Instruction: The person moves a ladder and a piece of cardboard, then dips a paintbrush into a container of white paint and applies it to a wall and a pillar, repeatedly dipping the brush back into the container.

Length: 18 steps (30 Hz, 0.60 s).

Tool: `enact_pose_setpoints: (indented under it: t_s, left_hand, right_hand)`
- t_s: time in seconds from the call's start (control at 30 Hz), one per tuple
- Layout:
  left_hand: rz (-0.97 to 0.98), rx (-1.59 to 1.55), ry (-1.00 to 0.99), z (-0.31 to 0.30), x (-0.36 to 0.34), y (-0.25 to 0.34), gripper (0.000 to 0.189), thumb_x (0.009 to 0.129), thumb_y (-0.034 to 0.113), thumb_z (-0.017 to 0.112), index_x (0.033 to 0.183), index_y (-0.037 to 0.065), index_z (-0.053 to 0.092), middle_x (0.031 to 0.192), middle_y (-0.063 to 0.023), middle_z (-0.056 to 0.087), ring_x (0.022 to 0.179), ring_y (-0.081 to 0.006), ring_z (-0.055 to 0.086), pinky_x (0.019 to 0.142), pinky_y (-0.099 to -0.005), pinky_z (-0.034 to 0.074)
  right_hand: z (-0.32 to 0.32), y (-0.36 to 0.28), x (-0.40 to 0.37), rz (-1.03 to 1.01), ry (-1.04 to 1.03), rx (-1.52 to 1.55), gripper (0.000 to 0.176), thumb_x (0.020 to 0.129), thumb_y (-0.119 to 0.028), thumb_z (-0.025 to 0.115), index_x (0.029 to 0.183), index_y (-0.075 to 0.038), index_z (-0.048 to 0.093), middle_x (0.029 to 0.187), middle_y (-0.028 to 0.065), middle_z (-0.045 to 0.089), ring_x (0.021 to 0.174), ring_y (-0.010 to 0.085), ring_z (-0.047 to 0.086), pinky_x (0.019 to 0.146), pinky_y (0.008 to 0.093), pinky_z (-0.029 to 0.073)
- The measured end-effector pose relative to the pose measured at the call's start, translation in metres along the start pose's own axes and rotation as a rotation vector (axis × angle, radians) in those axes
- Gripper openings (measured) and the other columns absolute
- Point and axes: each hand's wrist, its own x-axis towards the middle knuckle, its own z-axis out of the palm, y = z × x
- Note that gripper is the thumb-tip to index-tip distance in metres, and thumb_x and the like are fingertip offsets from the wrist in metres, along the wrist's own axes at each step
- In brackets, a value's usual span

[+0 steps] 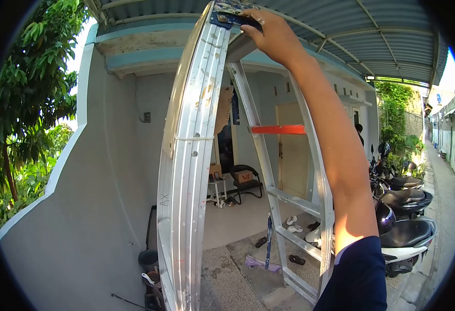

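An aluminium stepladder [192,150] stands upright and spread close in front of me, its metal rails scuffed and paint-spotted. My right hand [275,37] reaches up from the lower right and grips the ladder's top by the dark blue hinge bracket [222,19]. The fingers curl over the top edge, partly hidden, with the thumb below. A red rung [278,129] crosses the far side of the ladder, above plain metal ones. A flat brown board [185,88] lies along the near rail, where a pale cord [194,138] runs across. My left hand is out of view.
A grey wall [103,171] rises at the left. Behind the ladder are a black chair [253,189] with a carton [244,177], and sandals [296,259] on the tiled floor. Parked motorbikes [406,233] line the right beside an alley. A corrugated roof [393,46] hangs overhead.
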Motion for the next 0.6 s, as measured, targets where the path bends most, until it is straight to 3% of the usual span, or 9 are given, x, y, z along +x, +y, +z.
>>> enact_pose_setpoints:
  t_s: [0.03, 0.13, 0.3, 0.4, 0.47, 0.53, 0.6]
  left_hand:
    - [0.026, 0.000, 0.017, 0.002, 0.002, 0.012, 0.043, 0.104, 0.032, 0.052, 0.073, 0.002, 0.054, 0.065, -0.0118, 0.053, 0.058, -0.0241, 0.048, 0.055, -0.0431, 0.035]
    - [0.156, 0.106, 0.019, 0.002, 0.007, 0.008, 0.041, 0.104, 0.031, 0.051, 0.075, 0.001, 0.054, 0.065, -0.0135, 0.051, 0.058, -0.0261, 0.046, 0.055, -0.0435, 0.036]
    - [0.109, 0.037, -0.041, 0.001, 0.007, 0.000, 0.044, 0.105, 0.033, 0.048, 0.076, 0.001, 0.056, 0.065, -0.0146, 0.051, 0.058, -0.0270, 0.048, 0.055, -0.0423, 0.037]
    - [0.142, 0.057, -0.013, 0.002, 0.007, -0.002, 0.044, 0.105, 0.034, 0.049, 0.076, 0.001, 0.056, 0.065, -0.0144, 0.051, 0.058, -0.0268, 0.048, 0.055, -0.0424, 0.036]
    - [0.172, 0.058, 0.007, 0.004, 0.008, 0.003, 0.045, 0.105, 0.034, 0.049, 0.076, 0.001, 0.055, 0.064, -0.0144, 0.050, 0.059, -0.0275, 0.048, 0.056, -0.0427, 0.036]
    - [0.199, 0.059, 0.029, 0.004, 0.008, 0.005, 0.045, 0.104, 0.035, 0.049, 0.075, 0.001, 0.055, 0.064, -0.0145, 0.050, 0.059, -0.0283, 0.048, 0.056, -0.0430, 0.036]
    - [0.165, 0.076, -0.008, 0.001, 0.008, 0.006, 0.044, 0.104, 0.036, 0.050, 0.077, 0.002, 0.056, 0.064, -0.0142, 0.049, 0.059, -0.0284, 0.047, 0.057, -0.0432, 0.036]
  right_hand:
    - [-0.003, 0.003, 0.001, -0.036, -0.001, -0.072, 0.034, 0.095, -0.029, 0.068, 0.122, -0.008, 0.068, 0.118, 0.0145, 0.072, 0.107, 0.0337, 0.067, 0.098, 0.0448, 0.051]
    - [-0.014, 0.005, 0.010, -0.113, 0.002, -0.230, 0.037, 0.095, -0.036, 0.067, 0.123, -0.011, 0.068, 0.116, 0.0112, 0.072, 0.106, 0.0352, 0.067, 0.097, 0.0452, 0.050]
    - [-0.025, 0.002, 0.007, -0.184, -0.041, -0.368, 0.040, 0.099, -0.036, 0.064, 0.128, -0.009, 0.066, 0.115, 0.0132, 0.072, 0.105, 0.0353, 0.067, 0.093, 0.0425, 0.052]
    - [-0.027, -0.014, -0.011, -0.097, -0.150, -0.231, 0.041, 0.101, -0.036, 0.063, 0.129, -0.007, 0.065, 0.110, 0.0126, 0.073, 0.100, 0.0295, 0.069, 0.090, 0.0384, 0.052]
    - [-0.041, -0.056, -0.031, 0.247, -0.370, 0.269, 0.042, 0.102, -0.035, 0.063, 0.128, -0.003, 0.064, 0.106, 0.0125, 0.073, 0.094, 0.0226, 0.068, 0.087, 0.0351, 0.052]
    - [-0.060, -0.095, -0.051, 0.331, -0.744, 0.403, 0.041, 0.101, -0.033, 0.064, 0.127, -0.001, 0.065, 0.103, 0.0128, 0.072, 0.091, 0.0187, 0.066, 0.086, 0.0331, 0.051]
    - [-0.084, -0.138, -0.074, 0.271, -0.822, 0.464, 0.048, 0.099, -0.041, 0.065, 0.129, -0.004, 0.067, 0.110, 0.0180, 0.073, 0.095, 0.0293, 0.069, 0.089, 0.0391, 0.053]
